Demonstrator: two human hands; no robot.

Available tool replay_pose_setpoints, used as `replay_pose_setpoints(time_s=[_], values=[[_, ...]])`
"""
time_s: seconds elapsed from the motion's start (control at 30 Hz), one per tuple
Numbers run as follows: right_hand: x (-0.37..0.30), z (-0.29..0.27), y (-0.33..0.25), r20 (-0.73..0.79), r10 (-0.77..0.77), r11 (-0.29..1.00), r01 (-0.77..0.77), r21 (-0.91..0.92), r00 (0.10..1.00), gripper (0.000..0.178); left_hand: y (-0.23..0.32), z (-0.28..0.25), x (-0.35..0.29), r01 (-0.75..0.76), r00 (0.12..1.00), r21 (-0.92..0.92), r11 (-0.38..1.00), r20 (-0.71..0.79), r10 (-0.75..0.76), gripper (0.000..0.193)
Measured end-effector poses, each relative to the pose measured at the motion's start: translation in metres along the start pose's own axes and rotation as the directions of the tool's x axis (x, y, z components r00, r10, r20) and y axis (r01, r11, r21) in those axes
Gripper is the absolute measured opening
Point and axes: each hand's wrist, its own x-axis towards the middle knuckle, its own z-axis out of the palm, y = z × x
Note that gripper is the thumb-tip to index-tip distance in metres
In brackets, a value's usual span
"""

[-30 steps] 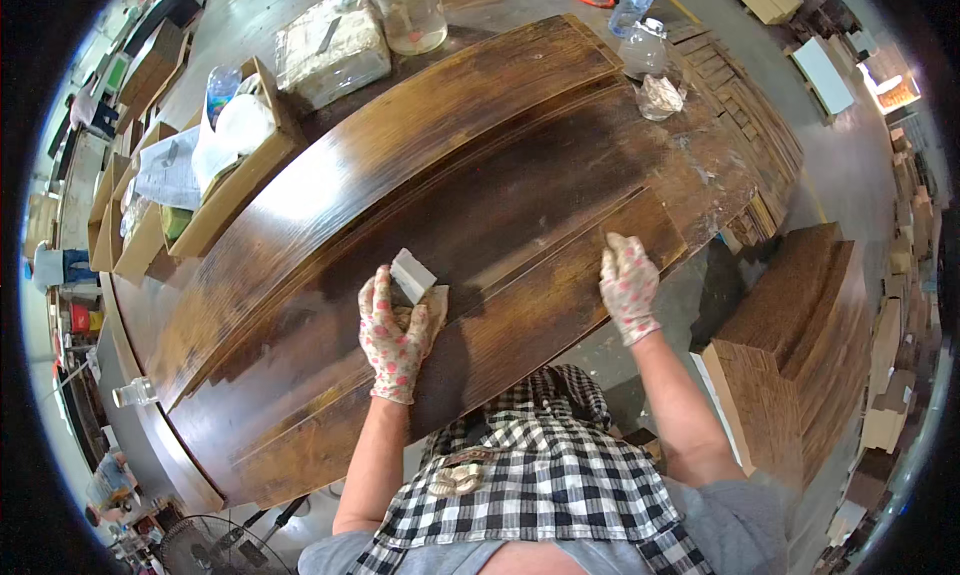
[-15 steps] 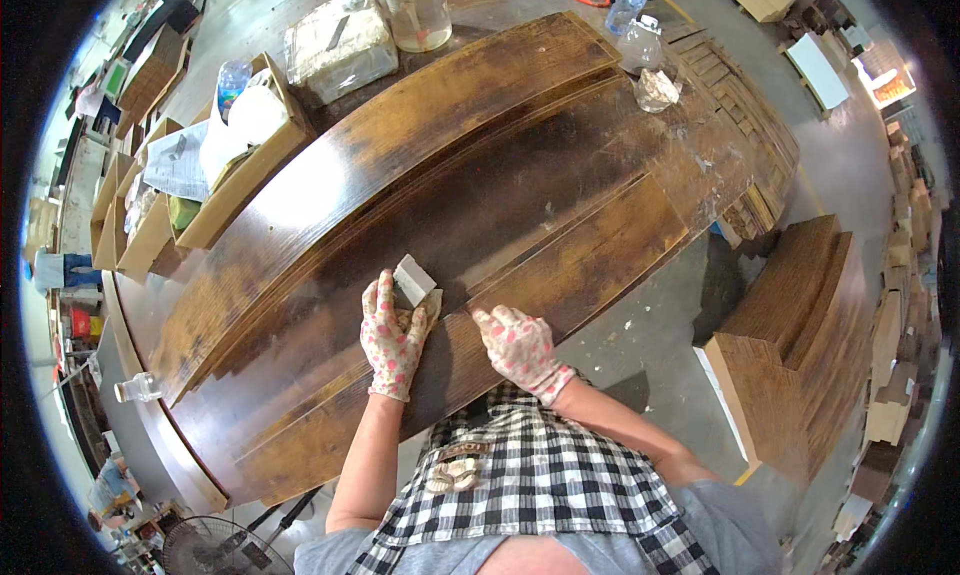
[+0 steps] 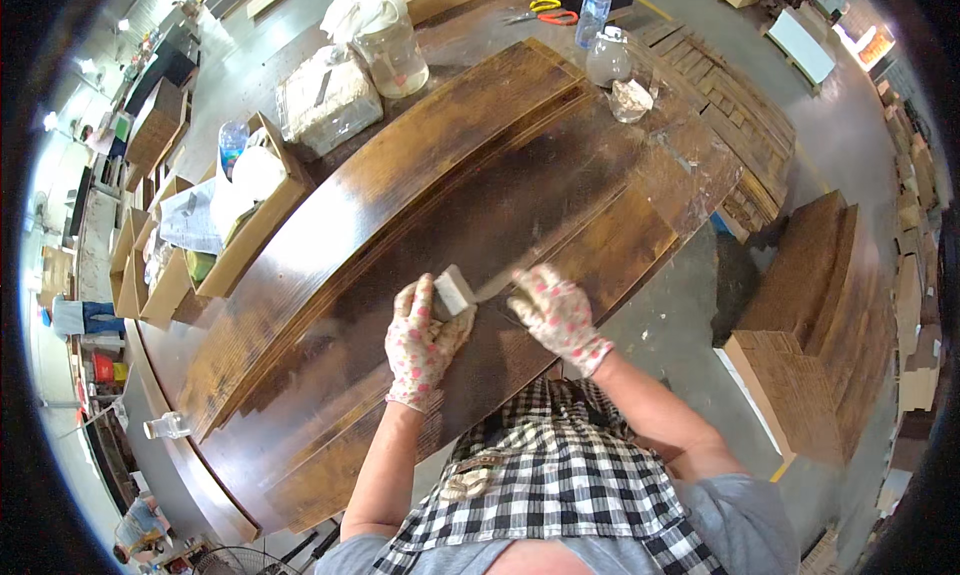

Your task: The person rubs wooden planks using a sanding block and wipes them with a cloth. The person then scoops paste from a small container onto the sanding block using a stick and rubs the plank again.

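My left hand, in a pink-spotted white glove, is closed round a small pale grey rectangular block, held above the dark wood-grain boards. Facing it, my right hand wears a matching glove and has its fingers pinched. From them a thin, pale, flat tool reaches to the block's edge; motion blur hides its exact kind. Beneath both hands lies a brown wood-grain board along the near edge of the table. A longer board lies raised beyond it.
Cardboard boxes with bags and a bottle stand at the left. Behind are a plastic-wrapped bundle, a clear jar, scissors and bottles. Stacked boards stand to the right, pallets at far right.
Both hands have lifted and shifted right in the picture. The right hand has turned, and the thin tool now shows at the block. The whole view has shifted slightly.
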Motion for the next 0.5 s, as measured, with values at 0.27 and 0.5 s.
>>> replay_pose_setpoints(time_s=[0.27, 0.5], values=[[0.045, -0.049, 0.010, 0.176, -0.313, 0.936, 0.335, -0.109, 0.933, 0.067, 0.065, 0.018, 0.032, -0.199, 0.958, 0.074, 0.977, 0.223, 0.179, 0.085], [0.120, -0.102, 0.160, -0.366, 0.231, 0.970, -0.182, 0.163, 0.901, 0.059, 0.037, 0.019, 0.005, -0.228, 0.972, 0.080, 0.970, -0.036, 0.231, 0.074]])
